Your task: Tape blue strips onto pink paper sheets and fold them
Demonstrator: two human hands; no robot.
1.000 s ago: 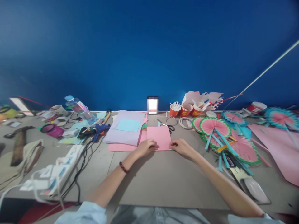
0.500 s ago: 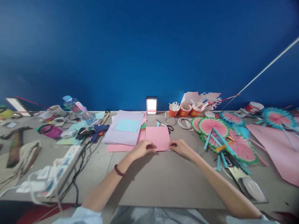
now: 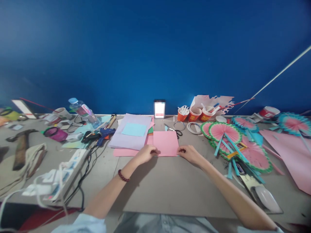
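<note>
A square of pink paper (image 3: 166,143) lies flat on the grey table in front of me. My left hand (image 3: 147,154), below a beaded bracelet, pinches the near left corner of this paper with curled fingers. At the near right corner, my right hand (image 3: 189,151) has thumb and finger closed on the edge. A sliver of light blue shows under the paper by the right fingertips. Just beyond the paper are scissors (image 3: 178,132) with black handles. Left of it lies a stack of lilac paper (image 3: 119,137) with a light blue sheet (image 3: 134,129) on top.
Paper cups (image 3: 195,114) and a phone (image 3: 159,109) stand along the blue wall. Pink and green paper fans (image 3: 224,132) and a mouse (image 3: 267,198) are at right. At left are a bottle (image 3: 85,111), a glue gun (image 3: 104,135), a hammer (image 3: 21,149) and a power strip (image 3: 70,174).
The view has shifted slightly, so everything sits a little further right. My left hand has moved a little away from the middle of the paper, toward its left corner.
</note>
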